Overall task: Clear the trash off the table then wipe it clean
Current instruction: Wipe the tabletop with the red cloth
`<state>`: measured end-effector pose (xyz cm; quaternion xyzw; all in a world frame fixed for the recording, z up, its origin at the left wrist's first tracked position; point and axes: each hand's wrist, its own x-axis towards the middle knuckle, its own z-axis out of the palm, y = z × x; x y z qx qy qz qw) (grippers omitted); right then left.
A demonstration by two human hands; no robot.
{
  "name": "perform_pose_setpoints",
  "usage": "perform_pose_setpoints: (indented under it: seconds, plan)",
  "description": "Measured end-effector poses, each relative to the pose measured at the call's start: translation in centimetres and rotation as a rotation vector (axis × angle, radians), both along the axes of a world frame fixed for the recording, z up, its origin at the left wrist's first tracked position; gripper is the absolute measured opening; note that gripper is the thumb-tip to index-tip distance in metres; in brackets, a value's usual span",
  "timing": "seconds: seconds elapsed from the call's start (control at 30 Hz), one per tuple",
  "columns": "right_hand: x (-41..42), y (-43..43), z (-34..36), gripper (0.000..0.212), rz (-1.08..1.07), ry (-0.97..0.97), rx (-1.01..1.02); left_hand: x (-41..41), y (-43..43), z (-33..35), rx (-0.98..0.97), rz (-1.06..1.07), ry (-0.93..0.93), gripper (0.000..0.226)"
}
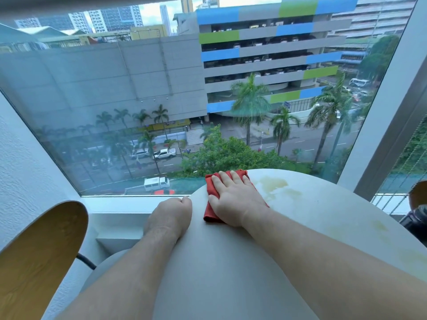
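A round white table (pixel 312 227) fills the lower right of the head view. A folded red cloth (pixel 211 188) lies near its far left edge. My right hand (pixel 233 199) presses flat on the cloth with straight, spread fingers. My left hand (pixel 171 215) grips the table's left rim, fingers curled over the edge. Yellowish stains (pixel 275 184) mark the tabletop to the right of the cloth, with fainter ones (pixel 379 227) toward the right side.
A wooden chair back (pixel 39 255) stands at the lower left beside the table. A large window (pixel 184 100) and its white sill (pixel 120 204) lie just beyond the table. A dark object (pixel 416 220) sits at the right edge.
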<state>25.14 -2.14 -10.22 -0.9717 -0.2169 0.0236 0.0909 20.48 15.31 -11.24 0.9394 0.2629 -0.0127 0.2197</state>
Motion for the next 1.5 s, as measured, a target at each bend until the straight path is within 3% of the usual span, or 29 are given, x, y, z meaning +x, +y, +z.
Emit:
perform_pose_setpoints:
  seconds: [0.23,0.4,0.6,0.93,1.3,1.5]
  plan:
    - [-6.1,-3.3,-0.1,0.071,0.141,-0.014,-0.002,0.0,-0.1,0.1,-0.025,0.012,-0.005,0.052]
    - [-3.8,-5.9,0.4,0.070,0.082,-0.008,-0.043,-0.4,-0.4,0.4,-0.006,0.000,-0.025,0.050]
    - [-1.1,-2.6,0.4,0.073,0.048,-0.008,-0.059,-0.3,-0.6,0.3,0.019,0.002,-0.033,0.054]
    - [-5.8,-3.6,0.3,0.073,0.222,-0.024,-0.024,-0.3,-0.3,0.1,0.008,0.014,-0.030,0.052]
    - [0.9,-2.3,0.5,0.074,0.061,-0.005,-0.063,-0.4,-0.4,0.0,0.003,0.036,-0.041,0.050]
    - [-2.1,0.2,0.2,0.076,0.179,-0.031,-0.056,-0.2,-0.3,0.3,-0.007,0.039,-0.012,0.052]
